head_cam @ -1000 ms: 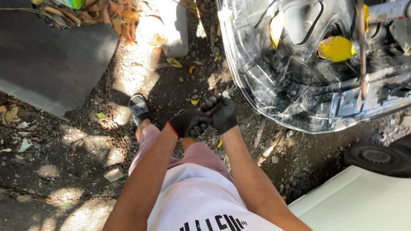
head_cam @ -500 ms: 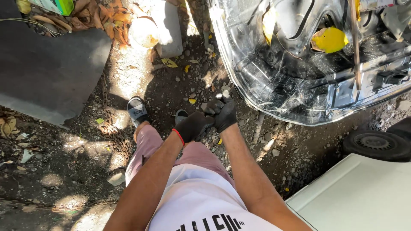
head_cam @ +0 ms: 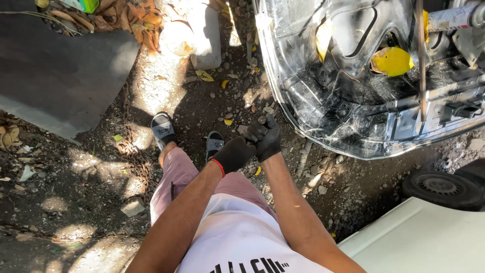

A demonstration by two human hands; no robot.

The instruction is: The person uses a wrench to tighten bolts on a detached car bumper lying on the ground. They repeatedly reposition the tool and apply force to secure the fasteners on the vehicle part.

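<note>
Head view: both hands are gloved in black and held together at waist height. The right hand [head_cam: 266, 137] is closed in a fist around a small grey object [head_cam: 261, 120] poking out above the knuckles — what it is cannot be told. The left hand [head_cam: 233, 153] is curled against the right one, touching it; whether anything is gripped by it cannot be told.

Risk, as a judgement: the small object could be dropped and lost among the stones and leaves of the dirt ground [head_cam: 101, 167] below the hands — thick gloves dull the grip.

Just right of the hands, a battered silver car body [head_cam: 323, 116] is seen; further right, a tyre [head_cam: 442, 188]. Sandals are worn — footing is uneven.
</note>
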